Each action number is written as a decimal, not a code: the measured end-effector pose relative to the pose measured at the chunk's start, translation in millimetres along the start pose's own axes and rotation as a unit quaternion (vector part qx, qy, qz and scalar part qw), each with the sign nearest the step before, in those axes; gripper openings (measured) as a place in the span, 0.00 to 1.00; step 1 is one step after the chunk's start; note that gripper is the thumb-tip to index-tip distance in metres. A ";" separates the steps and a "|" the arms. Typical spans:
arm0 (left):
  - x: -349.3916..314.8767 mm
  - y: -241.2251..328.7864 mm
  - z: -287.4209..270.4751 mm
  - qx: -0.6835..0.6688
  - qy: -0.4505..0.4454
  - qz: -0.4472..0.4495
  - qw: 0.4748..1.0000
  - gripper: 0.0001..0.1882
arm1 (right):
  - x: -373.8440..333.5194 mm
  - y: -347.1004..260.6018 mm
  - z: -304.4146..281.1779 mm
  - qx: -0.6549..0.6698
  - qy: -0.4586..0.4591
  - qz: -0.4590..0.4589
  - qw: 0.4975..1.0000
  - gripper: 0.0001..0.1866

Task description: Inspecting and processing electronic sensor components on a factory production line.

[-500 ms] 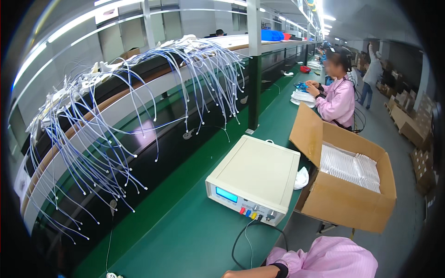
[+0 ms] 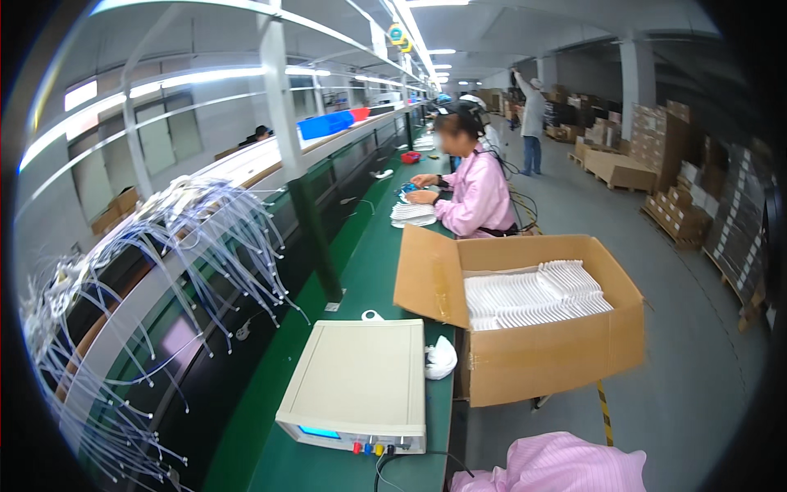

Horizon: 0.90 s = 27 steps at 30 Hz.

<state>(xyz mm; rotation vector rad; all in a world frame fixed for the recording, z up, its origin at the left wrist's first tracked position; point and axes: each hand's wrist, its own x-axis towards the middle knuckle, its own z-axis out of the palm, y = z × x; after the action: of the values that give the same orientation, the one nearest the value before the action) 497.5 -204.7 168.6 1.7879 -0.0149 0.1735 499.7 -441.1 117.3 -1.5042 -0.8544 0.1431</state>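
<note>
Neither of my hands shows now. Only my pink striped right sleeve (image 2: 566,463) comes in at the lower edge, and the hand beyond it is out of the picture. Nearest to the sleeve is a beige bench instrument (image 2: 357,369) with a small blue display and coloured terminals along its front. A dark cable (image 2: 438,453) and a thinner grey wire run from the terminals toward the lower edge. Right of the instrument stands an open cardboard box (image 2: 557,361), packed with rows of white padded-looking pieces (image 2: 533,299). A crumpled white item (image 2: 440,358) lies between them.
Bundles of white and blue cables (image 2: 197,246) hang from the rack at left. A metal post (image 2: 316,238) rises from the green bench (image 2: 275,447). Farther along, a co-worker in pink (image 2: 479,193) handles something blue. Another person (image 2: 531,123) stands beyond, near stacked cartons (image 2: 660,148).
My view has swung right and up, so the instrument, box and cables sit farther left. My right wrist and part of the hand, visible before at the bottom, have left the picture.
</note>
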 end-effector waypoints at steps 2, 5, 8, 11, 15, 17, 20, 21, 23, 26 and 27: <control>20.5 -14.1 1.6 -0.048 -0.141 -0.177 0.973 0.14 | -9.0 11.8 -4.6 -0.013 0.028 0.035 0.999 0.05; 52.2 -41.6 7.5 -0.116 -0.254 -0.353 0.893 0.10 | -25.1 35.7 -10.1 -0.076 0.068 0.068 0.992 0.08; 93.9 -70.4 13.5 -0.189 -0.286 -0.392 0.854 0.09 | -48.5 53.2 -13.7 -0.107 0.086 0.117 0.984 0.13; 156.5 -99.9 23.5 -0.347 -0.209 -0.379 0.832 0.04 | -73.8 57.2 -15.3 -0.110 0.217 0.111 0.964 0.15; 245.8 -145.3 41.9 -0.473 -0.151 -0.128 0.859 0.26 | -93.0 62.2 -29.2 -0.186 0.230 0.268 0.917 0.16; 261.9 -165.9 45.9 -0.445 -0.140 -0.164 0.869 0.35 | -94.7 63.6 -27.6 -0.180 0.211 0.303 0.912 0.19; 248.5 -192.6 44.5 -0.178 -0.083 -0.191 0.962 0.27 | -88.2 67.5 -22.7 -0.132 0.234 0.314 0.911 0.17; 242.2 -199.3 40.2 -0.113 -0.093 -0.183 0.972 0.20 | -86.3 68.1 -21.8 -0.127 0.246 0.335 0.900 0.17; 232.7 -208.8 12.0 0.215 -0.024 0.008 0.976 0.16 | -81.5 70.5 -20.0 -0.161 0.258 0.274 0.912 0.16; 226.9 -228.0 -38.3 0.497 0.141 0.208 0.831 0.14 | -80.1 68.6 -17.7 -0.211 0.260 0.244 0.910 0.14; 228.4 -234.4 -60.7 0.553 0.173 0.206 0.789 0.14 | -80.3 67.7 -17.6 -0.226 0.259 0.239 0.908 0.14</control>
<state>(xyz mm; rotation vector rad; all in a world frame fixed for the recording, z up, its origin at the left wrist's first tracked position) 741.0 -74.2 -17.0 2.8806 -0.0496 0.9960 480.8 -493.8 26.6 -2.0451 -0.0721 -0.1061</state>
